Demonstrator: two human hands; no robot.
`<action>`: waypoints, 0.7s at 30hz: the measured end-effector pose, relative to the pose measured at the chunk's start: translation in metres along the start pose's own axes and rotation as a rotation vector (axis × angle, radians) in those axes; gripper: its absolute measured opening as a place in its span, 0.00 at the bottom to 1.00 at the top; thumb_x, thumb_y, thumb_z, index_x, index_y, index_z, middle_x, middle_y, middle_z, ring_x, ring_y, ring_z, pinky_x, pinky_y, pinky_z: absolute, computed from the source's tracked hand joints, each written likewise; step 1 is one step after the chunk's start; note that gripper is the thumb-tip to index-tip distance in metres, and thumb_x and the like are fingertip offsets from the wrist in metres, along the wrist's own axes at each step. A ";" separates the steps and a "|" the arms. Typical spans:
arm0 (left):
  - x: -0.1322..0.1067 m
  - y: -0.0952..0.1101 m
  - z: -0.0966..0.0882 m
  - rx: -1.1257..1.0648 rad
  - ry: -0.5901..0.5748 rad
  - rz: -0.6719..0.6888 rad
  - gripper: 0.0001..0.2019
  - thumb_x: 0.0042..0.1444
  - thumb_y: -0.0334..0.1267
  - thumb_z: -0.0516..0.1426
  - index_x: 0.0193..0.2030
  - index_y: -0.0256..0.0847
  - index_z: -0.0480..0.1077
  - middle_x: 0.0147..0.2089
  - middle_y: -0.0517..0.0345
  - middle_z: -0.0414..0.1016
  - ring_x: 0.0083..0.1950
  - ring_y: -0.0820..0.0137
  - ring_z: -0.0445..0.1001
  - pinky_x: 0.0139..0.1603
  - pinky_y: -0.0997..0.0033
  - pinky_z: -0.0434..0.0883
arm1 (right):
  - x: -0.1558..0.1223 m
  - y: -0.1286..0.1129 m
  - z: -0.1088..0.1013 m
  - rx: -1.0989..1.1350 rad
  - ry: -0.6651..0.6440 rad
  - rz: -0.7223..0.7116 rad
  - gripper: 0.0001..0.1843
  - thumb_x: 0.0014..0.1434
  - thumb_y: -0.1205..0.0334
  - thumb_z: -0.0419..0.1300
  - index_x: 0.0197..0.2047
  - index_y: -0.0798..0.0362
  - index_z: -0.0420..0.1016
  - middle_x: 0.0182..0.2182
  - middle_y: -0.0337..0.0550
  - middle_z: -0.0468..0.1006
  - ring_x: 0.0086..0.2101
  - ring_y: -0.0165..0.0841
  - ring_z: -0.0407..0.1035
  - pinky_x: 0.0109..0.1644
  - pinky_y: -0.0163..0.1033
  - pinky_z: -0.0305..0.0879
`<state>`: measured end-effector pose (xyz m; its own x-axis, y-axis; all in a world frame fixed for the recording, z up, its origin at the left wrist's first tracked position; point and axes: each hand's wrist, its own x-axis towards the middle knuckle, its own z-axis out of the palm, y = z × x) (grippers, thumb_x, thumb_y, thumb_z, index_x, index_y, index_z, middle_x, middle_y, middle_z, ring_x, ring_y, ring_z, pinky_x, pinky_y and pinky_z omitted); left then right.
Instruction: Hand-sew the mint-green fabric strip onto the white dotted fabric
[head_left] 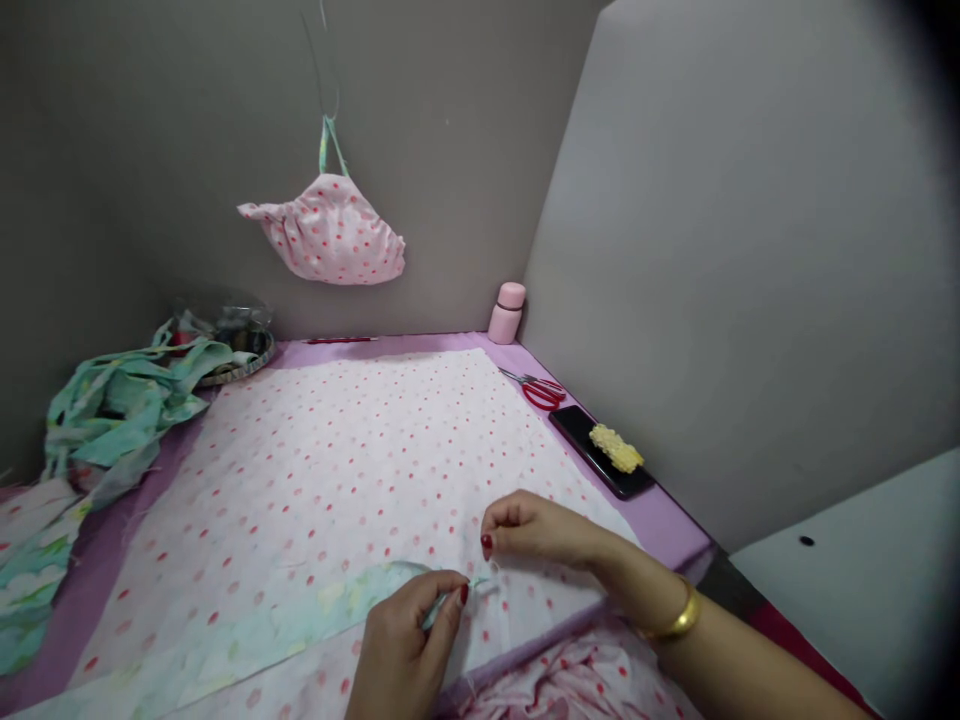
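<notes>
My left hand (412, 635) pinches the end of a pale green patterned fabric strip (300, 622) between thumb and finger. The strip runs off to the lower left, across a white fabric sheet with red and pink dots (375, 440). Close by on the right, my right hand (534, 530) is closed in a pinch just above the sheet. Whatever its fingertips hold is too small to make out. A few loose thread-like wisps show at the strip's tip, between the two hands.
Along the right edge lie red-handled scissors (541, 390) and a black phone (592, 455) bearing a yellow clip-like piece (616, 448). A pink bottle (507, 314) stands behind. Green fabric strips (127, 400) heap beside a basket (247, 370). A dotted fabric piece (334, 235) hangs above.
</notes>
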<state>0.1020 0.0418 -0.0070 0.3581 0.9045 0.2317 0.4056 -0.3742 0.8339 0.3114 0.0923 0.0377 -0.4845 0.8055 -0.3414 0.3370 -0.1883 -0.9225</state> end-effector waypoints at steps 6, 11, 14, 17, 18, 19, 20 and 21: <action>0.000 0.004 0.000 0.024 -0.003 0.008 0.09 0.59 0.36 0.50 0.37 0.44 0.73 0.34 0.60 0.80 0.35 0.69 0.78 0.34 0.71 0.74 | 0.004 -0.002 -0.023 0.029 0.211 0.023 0.17 0.52 0.48 0.60 0.30 0.56 0.73 0.15 0.29 0.57 0.15 0.21 0.43 0.16 0.29 0.40; 0.000 0.007 -0.001 0.032 -0.009 0.011 0.10 0.59 0.36 0.50 0.36 0.45 0.73 0.32 0.61 0.80 0.33 0.70 0.78 0.33 0.71 0.73 | 0.010 0.005 -0.035 0.009 0.397 0.001 0.18 0.51 0.47 0.58 0.31 0.55 0.71 0.14 0.28 0.55 0.15 0.22 0.42 0.17 0.31 0.39; 0.000 0.007 -0.001 0.042 -0.008 0.017 0.09 0.59 0.36 0.50 0.35 0.45 0.73 0.32 0.61 0.80 0.33 0.69 0.78 0.33 0.71 0.73 | 0.015 0.011 -0.042 -0.036 0.517 -0.021 0.16 0.51 0.49 0.56 0.29 0.55 0.69 0.16 0.31 0.58 0.16 0.23 0.45 0.18 0.31 0.41; -0.001 0.006 0.000 0.042 -0.003 0.028 0.09 0.59 0.36 0.50 0.35 0.45 0.72 0.32 0.61 0.80 0.33 0.69 0.78 0.33 0.72 0.73 | 0.015 0.014 -0.043 -0.114 0.620 -0.056 0.12 0.50 0.53 0.57 0.28 0.55 0.70 0.19 0.34 0.63 0.19 0.25 0.51 0.22 0.32 0.46; -0.001 0.005 0.000 0.044 0.002 0.031 0.09 0.59 0.35 0.50 0.36 0.45 0.73 0.32 0.61 0.80 0.33 0.69 0.78 0.33 0.72 0.73 | 0.013 0.013 -0.041 -0.139 0.667 -0.067 0.11 0.50 0.55 0.57 0.29 0.55 0.71 0.19 0.34 0.63 0.20 0.26 0.52 0.23 0.33 0.46; -0.001 0.004 0.000 0.047 0.003 0.035 0.09 0.59 0.35 0.50 0.36 0.44 0.73 0.33 0.60 0.80 0.34 0.69 0.78 0.33 0.72 0.73 | 0.010 0.011 -0.037 -0.171 0.720 -0.081 0.10 0.50 0.56 0.57 0.31 0.55 0.72 0.19 0.34 0.62 0.20 0.26 0.52 0.23 0.33 0.46; -0.001 0.004 0.000 0.049 0.005 0.041 0.09 0.59 0.35 0.50 0.36 0.44 0.73 0.33 0.60 0.80 0.34 0.69 0.78 0.34 0.72 0.73 | 0.005 0.008 -0.031 -0.212 0.762 -0.098 0.10 0.51 0.57 0.57 0.33 0.54 0.73 0.19 0.33 0.62 0.21 0.27 0.52 0.24 0.33 0.46; -0.001 0.003 0.000 0.052 0.004 0.047 0.09 0.59 0.35 0.51 0.37 0.44 0.73 0.33 0.59 0.80 0.34 0.69 0.78 0.34 0.72 0.74 | -0.001 0.005 -0.022 -0.258 0.777 -0.112 0.10 0.52 0.57 0.56 0.34 0.54 0.74 0.19 0.33 0.62 0.21 0.27 0.52 0.24 0.33 0.46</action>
<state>0.1023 0.0394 -0.0045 0.3742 0.8865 0.2722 0.4320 -0.4264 0.7947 0.3312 0.1033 0.0373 0.1383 0.9886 0.0596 0.5404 -0.0249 -0.8410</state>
